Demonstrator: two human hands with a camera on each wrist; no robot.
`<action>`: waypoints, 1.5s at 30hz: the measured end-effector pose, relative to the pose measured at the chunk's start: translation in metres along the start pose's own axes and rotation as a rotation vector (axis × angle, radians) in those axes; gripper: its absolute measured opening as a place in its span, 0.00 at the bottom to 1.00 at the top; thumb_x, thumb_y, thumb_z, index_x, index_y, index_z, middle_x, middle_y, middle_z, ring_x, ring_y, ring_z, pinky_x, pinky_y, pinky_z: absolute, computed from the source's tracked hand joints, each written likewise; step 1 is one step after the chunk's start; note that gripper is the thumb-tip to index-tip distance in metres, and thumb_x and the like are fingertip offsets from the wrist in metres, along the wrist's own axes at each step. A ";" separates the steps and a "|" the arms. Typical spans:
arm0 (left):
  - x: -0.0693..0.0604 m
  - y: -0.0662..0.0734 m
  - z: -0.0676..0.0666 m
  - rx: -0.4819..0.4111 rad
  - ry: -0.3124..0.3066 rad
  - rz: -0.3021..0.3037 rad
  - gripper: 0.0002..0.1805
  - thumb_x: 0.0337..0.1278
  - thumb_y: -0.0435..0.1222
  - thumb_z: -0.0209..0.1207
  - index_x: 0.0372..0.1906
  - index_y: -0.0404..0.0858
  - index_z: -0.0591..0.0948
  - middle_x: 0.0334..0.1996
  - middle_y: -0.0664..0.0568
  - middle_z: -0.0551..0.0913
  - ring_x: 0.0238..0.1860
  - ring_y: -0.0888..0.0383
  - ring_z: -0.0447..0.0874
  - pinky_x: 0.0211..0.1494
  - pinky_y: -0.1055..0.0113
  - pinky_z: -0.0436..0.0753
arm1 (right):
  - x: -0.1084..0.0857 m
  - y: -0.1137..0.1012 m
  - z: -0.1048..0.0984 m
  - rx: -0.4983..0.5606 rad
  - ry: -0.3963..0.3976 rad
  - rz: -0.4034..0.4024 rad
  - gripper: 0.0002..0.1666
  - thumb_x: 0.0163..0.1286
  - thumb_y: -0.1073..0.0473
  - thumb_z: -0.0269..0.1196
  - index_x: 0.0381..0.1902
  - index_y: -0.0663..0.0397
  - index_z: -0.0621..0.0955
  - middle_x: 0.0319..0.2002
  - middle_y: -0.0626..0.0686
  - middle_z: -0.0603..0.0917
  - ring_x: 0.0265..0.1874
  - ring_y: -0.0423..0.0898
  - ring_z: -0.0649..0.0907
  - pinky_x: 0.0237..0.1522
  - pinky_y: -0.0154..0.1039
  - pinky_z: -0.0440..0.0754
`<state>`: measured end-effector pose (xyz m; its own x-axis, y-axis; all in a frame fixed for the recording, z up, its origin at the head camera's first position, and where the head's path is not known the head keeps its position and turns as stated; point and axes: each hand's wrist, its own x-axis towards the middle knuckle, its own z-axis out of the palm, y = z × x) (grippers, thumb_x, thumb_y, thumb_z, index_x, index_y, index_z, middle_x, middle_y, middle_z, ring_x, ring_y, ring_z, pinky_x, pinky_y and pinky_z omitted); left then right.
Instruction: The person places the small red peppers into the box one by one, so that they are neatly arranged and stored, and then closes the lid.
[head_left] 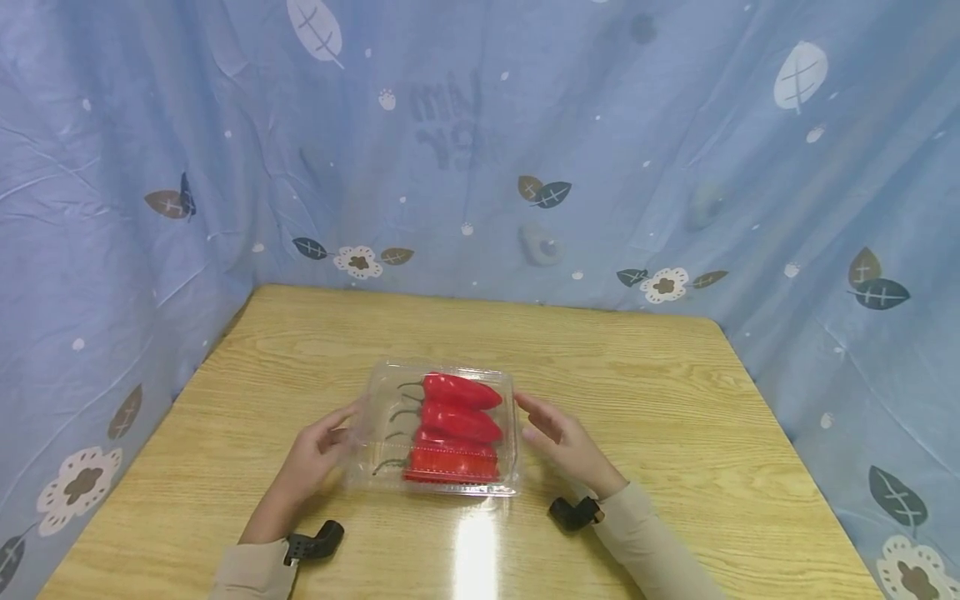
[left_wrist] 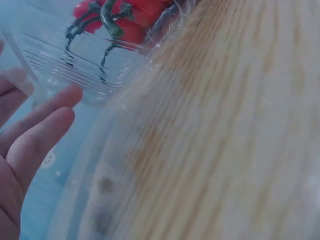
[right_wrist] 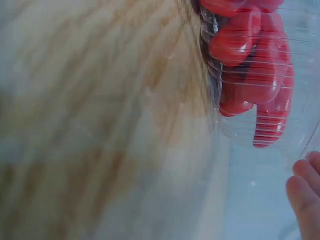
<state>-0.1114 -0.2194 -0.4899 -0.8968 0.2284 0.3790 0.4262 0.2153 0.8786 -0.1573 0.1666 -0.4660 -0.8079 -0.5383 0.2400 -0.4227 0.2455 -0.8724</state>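
Observation:
A clear plastic clamshell box (head_left: 380, 392) sits on the table in front of me, its lid over several red peppers (head_left: 457, 422). Their green stems point to the left. My left hand (head_left: 311, 462) is at the box's left end, fingers extended; the left wrist view has the fingertips (left_wrist: 70, 95) by the ribbed end wall. At the opposite end is my right hand (head_left: 570, 450), its fingers reaching along the right wall. Only a few right fingertips (right_wrist: 296, 187) show in the right wrist view, close to the box's edge. Whether either hand touches the plastic is hard to tell.
The wood-grain table (head_left: 637, 375) has rounded far corners. A blue curtain (head_left: 465, 167) with leaves and flowers hangs behind it and along both sides. Black wrist mounts (head_left: 318, 542) are strapped over both beige sleeves (head_left: 652, 542). Light glares off the tabletop near the front.

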 end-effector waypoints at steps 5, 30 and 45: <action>0.000 0.006 -0.002 -0.046 0.023 0.027 0.23 0.67 0.22 0.39 0.66 0.24 0.62 0.68 0.50 0.67 0.52 0.66 0.80 0.49 0.76 0.81 | -0.001 -0.009 0.001 -0.150 -0.055 -0.036 0.40 0.66 0.60 0.61 0.71 0.63 0.58 0.71 0.61 0.62 0.69 0.58 0.64 0.67 0.50 0.67; -0.005 0.022 0.007 0.368 -0.154 -0.082 0.49 0.51 0.40 0.67 0.75 0.49 0.52 0.75 0.46 0.49 0.69 0.37 0.57 0.63 0.46 0.69 | -0.004 -0.022 0.010 -0.350 -0.224 -0.105 0.61 0.57 0.49 0.70 0.76 0.53 0.45 0.76 0.61 0.35 0.73 0.61 0.46 0.66 0.68 0.56; -0.009 0.038 0.004 0.285 -0.206 -0.309 0.52 0.59 0.46 0.61 0.76 0.49 0.37 0.75 0.37 0.43 0.67 0.31 0.58 0.67 0.36 0.60 | -0.015 -0.025 0.014 -0.181 -0.193 0.164 0.68 0.59 0.46 0.68 0.74 0.53 0.31 0.75 0.58 0.30 0.74 0.60 0.41 0.70 0.64 0.49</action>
<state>-0.0864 -0.2093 -0.4611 -0.9568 0.2901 0.0213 0.1845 0.5486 0.8155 -0.1293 0.1576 -0.4538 -0.7856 -0.6187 0.0022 -0.3737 0.4717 -0.7987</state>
